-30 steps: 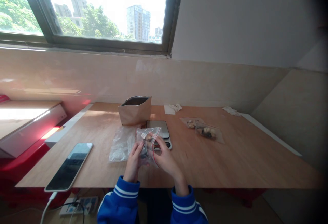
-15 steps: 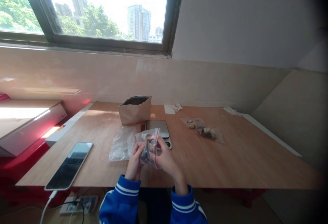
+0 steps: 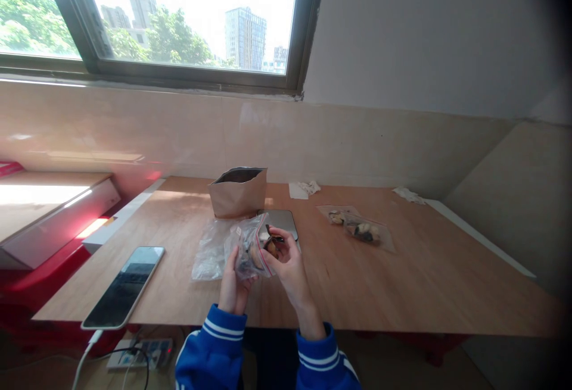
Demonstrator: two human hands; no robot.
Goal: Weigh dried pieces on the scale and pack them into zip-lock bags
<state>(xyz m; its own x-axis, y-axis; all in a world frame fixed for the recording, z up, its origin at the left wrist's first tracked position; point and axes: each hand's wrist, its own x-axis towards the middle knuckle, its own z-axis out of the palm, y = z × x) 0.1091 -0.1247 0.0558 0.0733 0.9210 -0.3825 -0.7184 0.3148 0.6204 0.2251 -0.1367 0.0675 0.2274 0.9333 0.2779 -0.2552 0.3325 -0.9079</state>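
Note:
My left hand (image 3: 236,286) is closed round a clear zip-lock bag (image 3: 245,253) with a red seal strip. Dark and tan dried pieces show through its plastic. At the bag's mouth, my right hand (image 3: 289,264) pinches some dark-edged, tan-brown dried pieces (image 3: 271,246) between thumb and fingers; their exact kind is not clear. Behind the hands lies a kitchen scale (image 3: 279,220), partly covered by the bag and my right hand. A pile of empty clear plastic bags (image 3: 209,253) rests left of the held bag.
An open brown paper pouch (image 3: 238,195) stands behind the scale. Two clear bags with dried pieces (image 3: 364,232) lie to the right. Left on the table is a phone (image 3: 125,286) with a charging cable. Crumpled white paper (image 3: 308,188) sits near the wall.
My right hand has shifted from the bag's side to its mouth, where dried pieces now show in its fingers. The bag has tilted, its opening turned to the right.

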